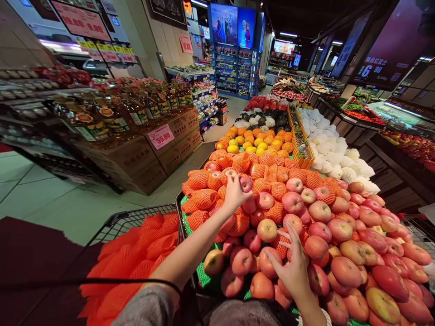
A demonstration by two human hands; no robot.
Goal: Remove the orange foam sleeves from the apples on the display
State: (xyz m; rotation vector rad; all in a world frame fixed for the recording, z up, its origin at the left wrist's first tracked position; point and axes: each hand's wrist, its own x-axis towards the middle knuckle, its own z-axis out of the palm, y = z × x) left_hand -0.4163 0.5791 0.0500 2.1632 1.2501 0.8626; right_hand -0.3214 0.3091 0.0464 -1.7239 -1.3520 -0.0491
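Stretched far forward, the person's left hand (237,194) curls beside a round, pinkish-red apple (246,184) among orange foam-net sleeves (204,198); whether it grips the fruit cannot be told. The right hand (294,267), released, spreads thumb and fingers over loosely heaped, yellow-flushed red apples (267,230).

In a grocery store, a person's left hand (236,194) is among net-wrapped apples (278,190); the right hand (294,267) is spread over bare reddish apples (345,271). Loose orange nets (136,258) lie in a wire basket (142,211) at left, with bottles (113,118) on cartons (124,165) beyond.
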